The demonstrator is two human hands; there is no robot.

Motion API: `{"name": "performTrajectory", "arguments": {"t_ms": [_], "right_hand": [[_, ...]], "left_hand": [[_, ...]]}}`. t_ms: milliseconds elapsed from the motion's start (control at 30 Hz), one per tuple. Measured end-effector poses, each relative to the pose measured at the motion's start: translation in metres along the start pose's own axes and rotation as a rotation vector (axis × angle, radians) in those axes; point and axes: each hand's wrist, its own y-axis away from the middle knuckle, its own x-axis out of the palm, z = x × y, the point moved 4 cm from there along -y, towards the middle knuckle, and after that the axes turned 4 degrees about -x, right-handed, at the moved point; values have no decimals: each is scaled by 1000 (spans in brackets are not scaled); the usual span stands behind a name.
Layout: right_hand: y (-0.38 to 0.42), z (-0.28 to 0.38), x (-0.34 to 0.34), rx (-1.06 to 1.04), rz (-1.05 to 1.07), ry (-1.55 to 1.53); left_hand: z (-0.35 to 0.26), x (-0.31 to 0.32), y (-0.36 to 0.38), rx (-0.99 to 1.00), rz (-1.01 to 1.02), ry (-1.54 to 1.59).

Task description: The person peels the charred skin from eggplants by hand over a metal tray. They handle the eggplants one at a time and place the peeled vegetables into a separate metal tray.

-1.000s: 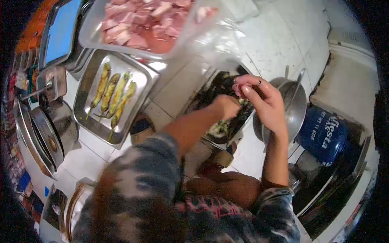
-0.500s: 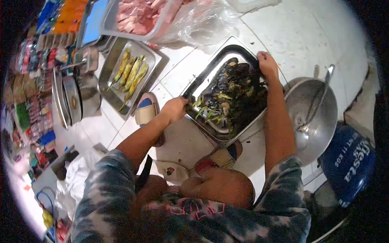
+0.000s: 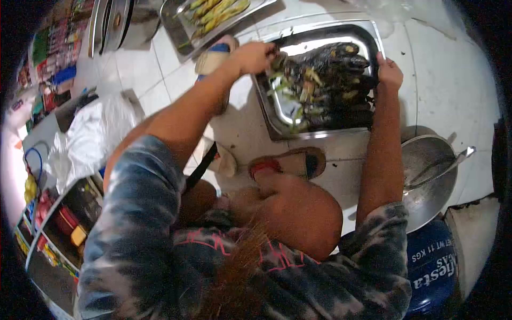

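A rectangular metal tray [image 3: 269, 114] lies in front of me, heaped with blackened, charred eggplants [image 3: 341, 98]. Their green stem ends point toward the tray's left side. At the tray's upper left corner, my left hand [image 3: 255, 57] has its fingers closed on the rim, close to the nearest stems; blur softens the fingertips. My right hand [image 3: 390, 73] is curled around the right rim. The right forearm crosses in front of the tray's lower right corner and hides it.
Another metal tray [image 3: 261, 7] with yellow-green charred vegetables [image 3: 218, 13] stands at the upper left. On the right are a wok [image 3: 434, 200] with metal tongs [image 3: 445, 173] in it and a blue gas cylinder [image 3: 426, 277]. A slipper [image 3: 290, 164] and a white plastic bag [image 3: 93, 133] are nearby.
In view, the tray has turned clockwise and sits higher and further right, with both hands still at its rim. My view has shifted too: the wok and the other tray appear elsewhere.
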Motion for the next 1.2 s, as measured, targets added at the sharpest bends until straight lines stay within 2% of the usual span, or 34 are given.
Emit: {"name": "performTrajectory", "arguments": {"t_ms": [33,100,133,200,267,300,333,367,400,433,500,533,567,667,733,767,833,867,900,967,1000,1033,1067,1100,1133,1167,1200], "right_hand": [[-1,0,0,-42,-35,101],[13,1,3,98,-77,-78],[20,6,1,166,-108,-169],[-5,-45,12,35,4,-153],[47,10,1,263,-90,-452],[27,-27,6,209,5,-494],[37,-22,3,136,70,-491],[50,-18,1,62,131,-483],[62,-12,-3,128,-8,-528],[82,8,-15,-54,-128,-82],[84,-12,-7,115,-177,-197],[93,-6,-7,169,-213,-251],[95,-8,-9,98,-145,-217],[116,8,-14,165,-125,-429],[125,14,-18,182,-127,-443],[126,15,-23,118,-183,-298],[125,4,-33,-11,-284,1],[124,-3,-36,-5,-294,-4],[128,11,-38,-12,-282,32],[142,48,-43,-33,-255,109],[141,52,-43,-14,-159,117],[145,69,-43,-117,-128,118],[150,86,-46,-183,-91,258],[151,97,-47,-142,4,210],[153,108,-49,-188,60,144],[156,128,-50,-174,85,233],[143,119,-53,-258,148,296]], "left_hand": [[3,-6,2,40,-50,-11],[10,-15,3,31,-69,-52],[15,-16,3,4,-59,65],[20,-16,2,23,-95,-11],[14,-18,2,42,-102,-11],[11,-16,3,77,-129,-26],[8,-15,0,116,-154,-43],[8,-10,-7,65,-90,9],[7,-7,-9,42,-143,94],[-1,-8,-5,17,-193,184],[2,8,-8,-108,-99,365],[5,15,-10,-76,-47,360],[10,21,-12,-48,5,351],[15,11,-21,162,-6,162],[13,-7,-30,181,-61,71],[13,-15,-34,187,-92,31],[8,-32,-39,226,-11,-43],[7,-39,-43,253,20,-95],[8,-44,-49,279,47,-147],[11,-46,-59,161,77,-342],[12,-45,-60,179,66,-340],[13,-43,-57,192,52,-339],[15,-39,-58,129,110,-318],[28,-19,-67,92,111,-313],[31,-14,-64,108,-41,-351],[31,-10,-63,134,-82,-308],[27,-15,-60,23,-49,-276]]}}
